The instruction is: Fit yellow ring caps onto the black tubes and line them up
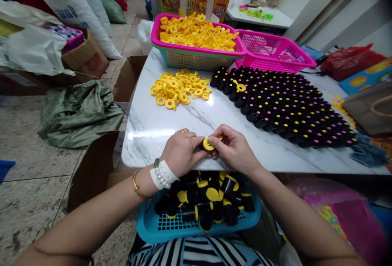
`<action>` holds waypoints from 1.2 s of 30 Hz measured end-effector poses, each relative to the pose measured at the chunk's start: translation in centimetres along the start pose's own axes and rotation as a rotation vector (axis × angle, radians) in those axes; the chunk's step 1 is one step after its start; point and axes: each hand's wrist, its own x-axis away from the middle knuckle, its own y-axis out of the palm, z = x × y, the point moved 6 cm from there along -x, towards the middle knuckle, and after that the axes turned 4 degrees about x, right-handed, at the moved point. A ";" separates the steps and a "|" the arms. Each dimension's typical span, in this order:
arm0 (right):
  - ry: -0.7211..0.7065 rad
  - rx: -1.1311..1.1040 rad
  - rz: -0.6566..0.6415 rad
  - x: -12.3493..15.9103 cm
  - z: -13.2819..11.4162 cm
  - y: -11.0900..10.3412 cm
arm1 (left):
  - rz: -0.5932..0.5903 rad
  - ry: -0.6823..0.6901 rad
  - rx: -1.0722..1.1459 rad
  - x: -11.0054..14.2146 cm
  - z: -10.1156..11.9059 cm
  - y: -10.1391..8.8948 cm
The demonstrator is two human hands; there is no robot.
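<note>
Both hands meet at the near edge of the marble-patterned table (171, 151). My left hand (183, 149) is closed round a small black cylinder with a yellow cap (208, 144). Thumb and fingers of my right hand (231, 145) pinch the yellow cap at the cylinder's top. Beyond them lies a loose pile of yellow ring-shaped caps (180, 88). Rows of upright black cylinders (275, 106) with pink and yellow dots on top stand to the right; one loose yellow cap (241, 88) rests on them. Below, a blue basket (150, 229) on my lap holds several capped black cylinders (211, 200).
A pink basket (156, 39) heaped with yellow caps sits nested in a teal one at the back. Behind the cylinders is another pink basket (275, 47). Cardboard boxes (92, 176), a green sack (81, 112) and white sacks (70, 4) occupy the floor at left.
</note>
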 end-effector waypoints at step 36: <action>-0.113 0.103 0.010 0.4 -0.7 0.3 | 0.138 -0.006 0.045 1.7 1.1 -0.2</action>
